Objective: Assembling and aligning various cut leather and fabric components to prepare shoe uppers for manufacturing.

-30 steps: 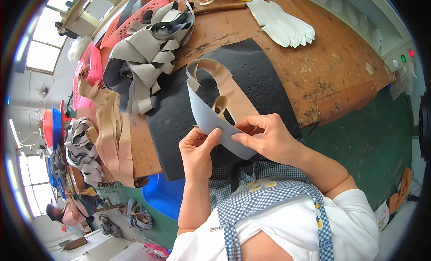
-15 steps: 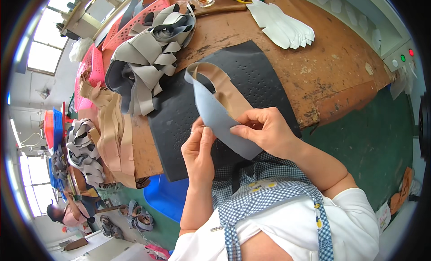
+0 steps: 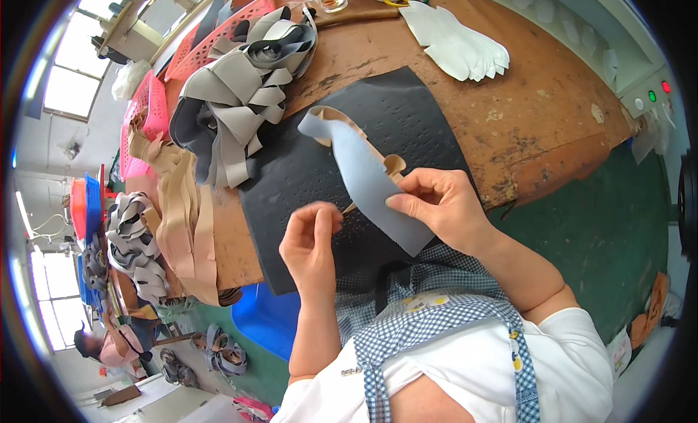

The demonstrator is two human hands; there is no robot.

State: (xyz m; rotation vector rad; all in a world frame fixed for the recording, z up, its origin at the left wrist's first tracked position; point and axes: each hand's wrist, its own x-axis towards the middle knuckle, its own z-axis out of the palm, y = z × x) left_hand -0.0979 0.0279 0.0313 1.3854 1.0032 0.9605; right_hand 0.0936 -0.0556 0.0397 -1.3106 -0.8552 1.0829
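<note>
A long strip of material (image 3: 367, 183), light blue on one face and tan on the other, curves up over the black mat. My right hand (image 3: 451, 208) pinches its near end between thumb and fingers. My left hand (image 3: 311, 241) is apart from the strip, its fingers closed together. A thin tan sliver (image 3: 349, 207) shows by the left fingertips; whether they hold it I cannot tell. Beside the strip, just above my right fingers, is a small rounded tan piece (image 3: 394, 163), partly hidden. Beneath lies the black perforated mat (image 3: 422, 121).
Grey strips (image 3: 233, 81) are heaped left of the mat, tan strips (image 3: 185, 226) hang over the table's left edge. White cut pieces (image 3: 458, 41) lie on the worn brown table (image 3: 538, 110). Pink baskets (image 3: 149, 110) stand at left, a blue bin (image 3: 269, 321) below. A person (image 3: 113, 343) is farther off.
My left hand has come off the strip and drawn left, fingers closed. My right hand has shifted slightly right with the strip, whose blue face is turned up more. The rounded tan piece now shows.
</note>
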